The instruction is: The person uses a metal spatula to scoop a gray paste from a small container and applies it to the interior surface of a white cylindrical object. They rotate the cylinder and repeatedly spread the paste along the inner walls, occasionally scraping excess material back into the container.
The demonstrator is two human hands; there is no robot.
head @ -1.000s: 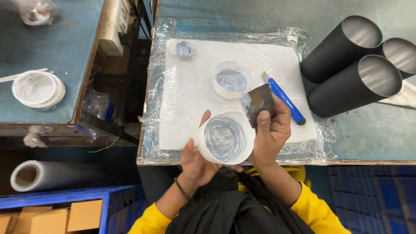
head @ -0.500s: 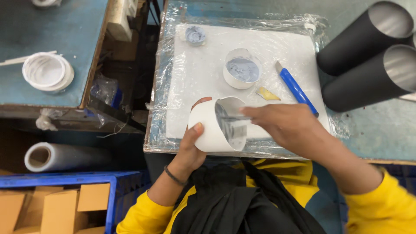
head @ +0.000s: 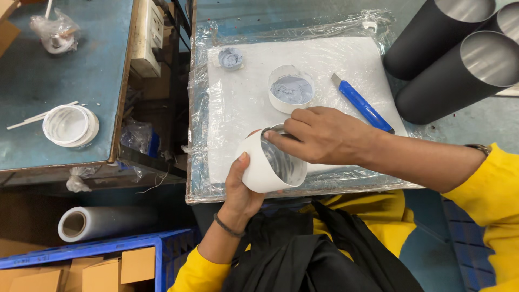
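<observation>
My left hand [head: 240, 190] grips a short white tube [head: 258, 172] from below and tilts its open end up, over the near edge of a white board wrapped in clear film [head: 243, 108]. The tube's inside is shiny and smeared with grey. My right hand [head: 324, 135] reaches across from the right, and its thumb and fingertips pinch the tube's upper rim. Whether something small sits between those fingers is hidden. Just beyond my right hand stands a small white cup of grey paste [head: 291, 89]. A blue utility knife [head: 362, 105] lies to the right of the cup.
A small lid with grey paste [head: 231, 58] lies at the board's far left. Two large black tubes [head: 459, 75] lie at the right. On the left table are a white round container [head: 70, 125] and a power strip [head: 146, 38]. Below are a film roll [head: 102, 221] and a blue crate [head: 108, 254].
My left hand has tilted the white tube from end-on to slanted. My right hand, which held a dark piece beside the tube, has come over its opening and now pinches the rim.
</observation>
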